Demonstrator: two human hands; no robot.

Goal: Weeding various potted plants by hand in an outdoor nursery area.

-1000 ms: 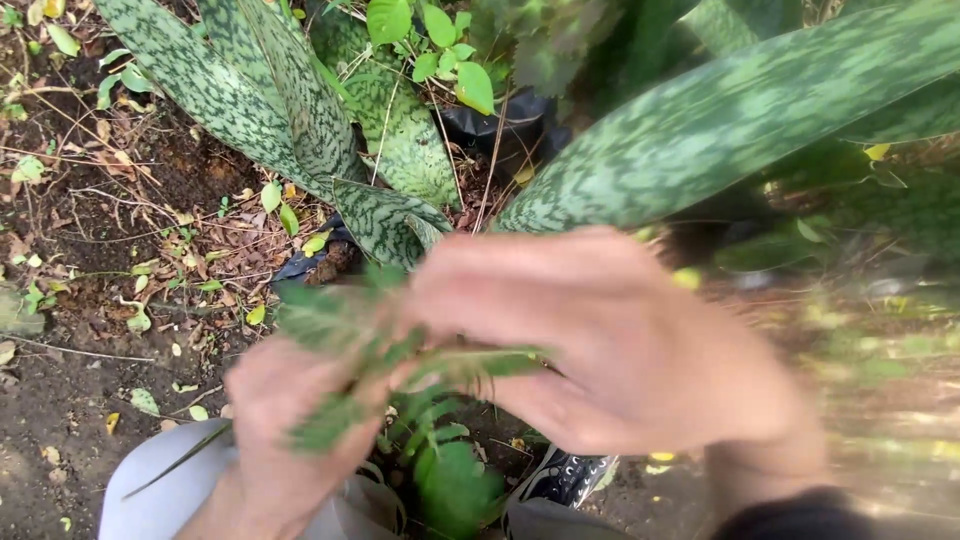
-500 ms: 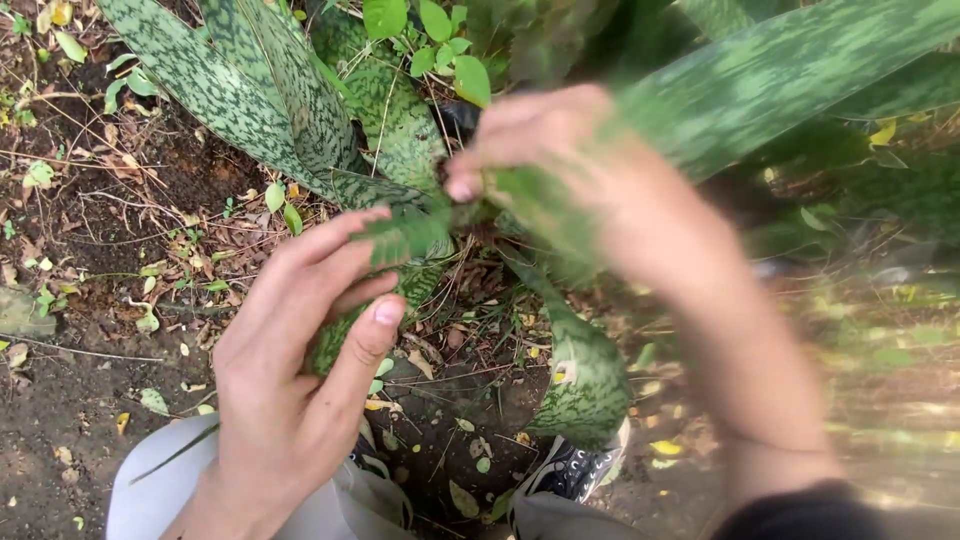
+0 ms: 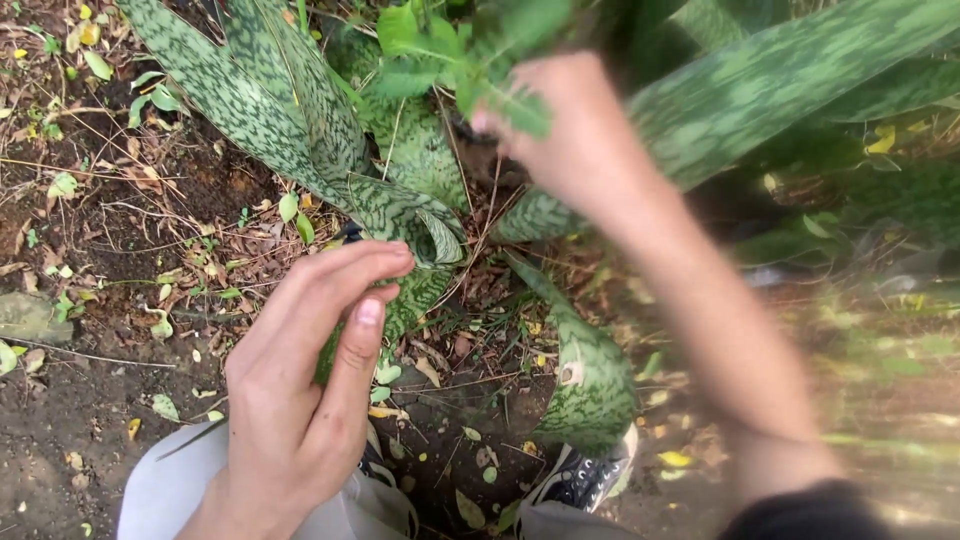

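My left hand (image 3: 300,400) hangs low, fingers loosely extended and holding nothing, its fingertips at the folded mottled leaf (image 3: 405,215), which lies just up and right of them, long axis running up-left. Farther right and higher, my right hand (image 3: 570,135) is blurred; its grip seems closed on a leafy green sprig (image 3: 450,55). Half a second ago that hand sat lower, at the leaf; it has since risen, while the left has barely shifted.
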